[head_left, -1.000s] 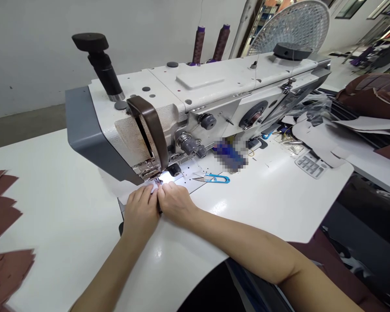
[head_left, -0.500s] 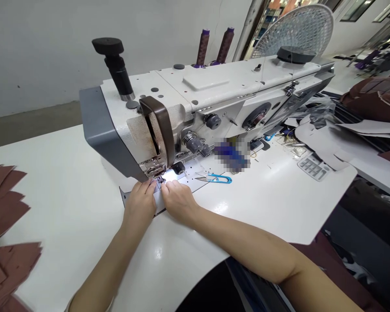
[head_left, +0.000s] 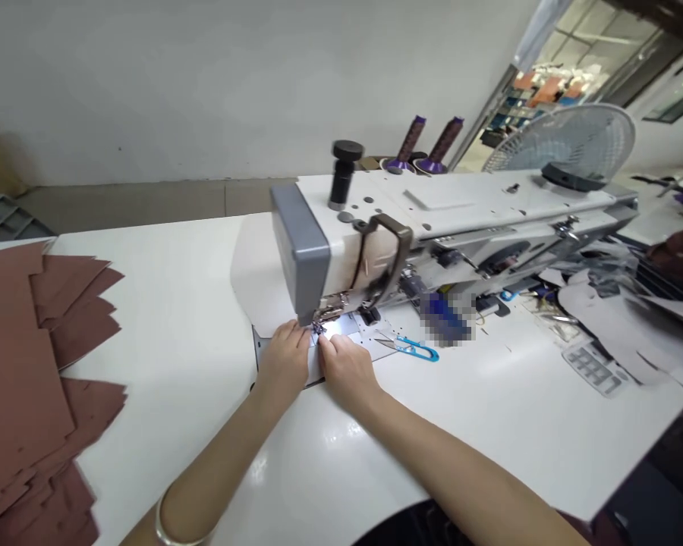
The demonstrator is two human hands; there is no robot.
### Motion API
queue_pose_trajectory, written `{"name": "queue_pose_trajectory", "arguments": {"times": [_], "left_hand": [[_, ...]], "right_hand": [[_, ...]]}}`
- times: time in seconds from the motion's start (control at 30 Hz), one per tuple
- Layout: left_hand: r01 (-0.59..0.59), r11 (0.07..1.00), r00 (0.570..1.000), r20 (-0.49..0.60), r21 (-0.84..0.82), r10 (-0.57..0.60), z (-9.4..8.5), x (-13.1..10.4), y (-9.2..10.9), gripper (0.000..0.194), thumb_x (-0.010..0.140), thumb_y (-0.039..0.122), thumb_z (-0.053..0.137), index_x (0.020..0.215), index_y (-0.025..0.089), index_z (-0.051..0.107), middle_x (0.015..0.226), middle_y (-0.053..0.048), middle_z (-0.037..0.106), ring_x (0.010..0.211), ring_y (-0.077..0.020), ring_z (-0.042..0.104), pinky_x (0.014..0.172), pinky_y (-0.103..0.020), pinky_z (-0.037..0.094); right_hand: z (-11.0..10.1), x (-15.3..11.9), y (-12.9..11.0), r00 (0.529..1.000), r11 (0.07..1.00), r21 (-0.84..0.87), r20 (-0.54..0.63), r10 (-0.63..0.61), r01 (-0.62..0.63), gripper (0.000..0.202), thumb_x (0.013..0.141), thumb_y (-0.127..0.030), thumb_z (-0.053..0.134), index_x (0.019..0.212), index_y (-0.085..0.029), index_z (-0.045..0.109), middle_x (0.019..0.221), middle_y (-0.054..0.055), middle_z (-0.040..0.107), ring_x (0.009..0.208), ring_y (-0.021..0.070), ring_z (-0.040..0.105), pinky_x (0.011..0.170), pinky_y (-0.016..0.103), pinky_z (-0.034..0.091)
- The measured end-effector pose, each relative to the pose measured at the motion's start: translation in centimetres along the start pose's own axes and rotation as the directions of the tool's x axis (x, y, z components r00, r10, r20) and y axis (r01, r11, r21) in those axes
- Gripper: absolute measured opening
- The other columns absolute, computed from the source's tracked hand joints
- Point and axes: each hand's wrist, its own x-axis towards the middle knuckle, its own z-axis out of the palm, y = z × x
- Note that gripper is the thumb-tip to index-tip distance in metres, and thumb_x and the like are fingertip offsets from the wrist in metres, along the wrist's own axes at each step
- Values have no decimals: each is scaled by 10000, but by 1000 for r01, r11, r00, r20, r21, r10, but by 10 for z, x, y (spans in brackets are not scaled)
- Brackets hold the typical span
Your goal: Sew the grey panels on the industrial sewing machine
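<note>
Two hands at the sewing machine's [head_left: 432,220] needle: I see left hand [head_left: 284,362] and right hand [head_left: 347,370] palm-down, fingertips pinching a small dark piece [head_left: 319,329] under the presser foot. Forearms converge over the white bench [head_left: 176,303]. Blue snips [head_left: 413,348] just right.

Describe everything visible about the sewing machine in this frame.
The sewing machine is a white industrial model with a grey end cover, lying long across the white table. A black knob stands on top, and a dark brown strap loops over its head. Metal presser parts sit under the head above a lit plate. The left hand and right hand rest at the plate by the needle, fingertips together; what they pinch is too small to tell. Blue snips lie beside it.
</note>
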Motion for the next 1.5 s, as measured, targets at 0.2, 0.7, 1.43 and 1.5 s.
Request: {"name": "queue_pose_trajectory", "arguments": {"times": [0.2,0.7,1.43,1.5], "left_hand": [[41,999,999,33,21,-41,-2,-3,10,333,824,84,422,1086,67,626,1117,-147,641,1050,-257,551,946,-398,405],[288,957,956,41,35,-290,-21,0,10,363,831,147,420,1145,38,566,977,-183,592,875,-276,512,717,-415,397],[207,937,973,161,-282,-166,-13,46,-38,391,705,-40,401,924,163,654,1044,-56,679,1011,-155,600,911,-281,462],[218,942,969,174,-254,-177,-17,44,-33,373,711,-35,417,912,159,663,1016,-51,690,992,-149,609,900,-264,468]], "right_hand": [[6,-9,2,970,993,9,-212,-115,120,221,920,-158,400,963,-156,617,680,22,564,631,153,480,561,261,267],[5,-6,0,941,981,30,-288,-175,192,268,941,-186,380,976,-148,643,650,20,591,586,132,551,520,240,343],[-3,-13,-3,804,851,86,-386,-452,519,244,911,-113,363,938,-123,606,626,13,558,562,138,485,532,268,296],[-2,-15,-1,792,843,83,-400,-461,532,253,923,-123,355,936,-132,608,617,12,555,554,140,495,534,264,307]]}}
